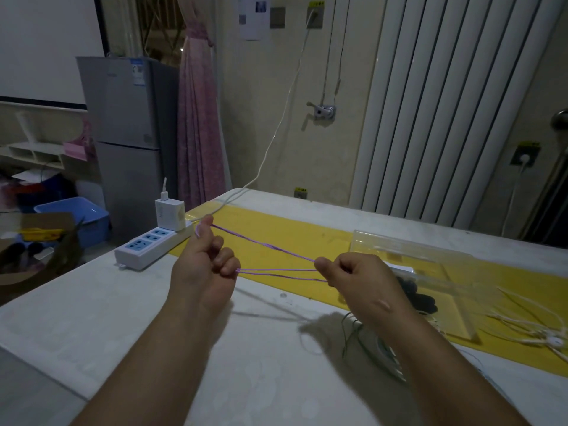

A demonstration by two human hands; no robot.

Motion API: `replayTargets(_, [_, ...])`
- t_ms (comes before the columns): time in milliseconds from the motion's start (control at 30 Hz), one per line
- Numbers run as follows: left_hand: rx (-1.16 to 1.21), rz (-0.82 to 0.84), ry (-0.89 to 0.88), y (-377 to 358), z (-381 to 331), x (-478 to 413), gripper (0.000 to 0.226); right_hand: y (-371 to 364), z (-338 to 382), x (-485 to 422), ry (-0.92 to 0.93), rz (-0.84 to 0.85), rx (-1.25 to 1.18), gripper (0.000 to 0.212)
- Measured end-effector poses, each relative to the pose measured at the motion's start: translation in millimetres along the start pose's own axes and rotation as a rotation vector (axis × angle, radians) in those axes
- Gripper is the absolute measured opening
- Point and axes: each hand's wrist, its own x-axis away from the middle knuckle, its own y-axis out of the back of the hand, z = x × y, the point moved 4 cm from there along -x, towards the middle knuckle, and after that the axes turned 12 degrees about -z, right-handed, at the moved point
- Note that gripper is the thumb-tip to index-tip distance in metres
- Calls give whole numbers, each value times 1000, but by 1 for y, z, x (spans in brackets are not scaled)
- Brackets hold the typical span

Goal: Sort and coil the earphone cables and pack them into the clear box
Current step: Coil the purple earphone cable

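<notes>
A thin purple earphone cable point(270, 246) is stretched in several strands between my two hands above the table. My left hand point(203, 259) pinches it between thumb and forefinger at the top and hooks more strands with its lower fingers. My right hand point(350, 275) is closed in a fist around the other end of the strands. The clear box point(430, 265) lies open at the right on a yellow mat, with a dark coiled cable point(421, 298) inside. White earphones point(538, 333) lie loose at the far right. A dark green cable point(353, 333) lies under my right forearm.
A white power strip point(147, 245) with a charger block point(170, 214) sits at the table's left edge; a white cord point(276, 130) runs from it up the wall. A fridge point(129, 133) and a blue tub point(76, 216) stand beyond the table on the left, a radiator point(445, 103) behind.
</notes>
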Motion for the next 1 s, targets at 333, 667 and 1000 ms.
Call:
replayTargets(333, [51,-228,9,14,-2,-5,22,2,-3,-1,-30,-81,-34,37])
replayTargets(667, [57,15,89,-10,4,17,34,-6,0,5,-32,43,47,32])
replayTargets(1000, [-213,68,106,-4,17,8,37,-4,3,5,22,-108,19,34])
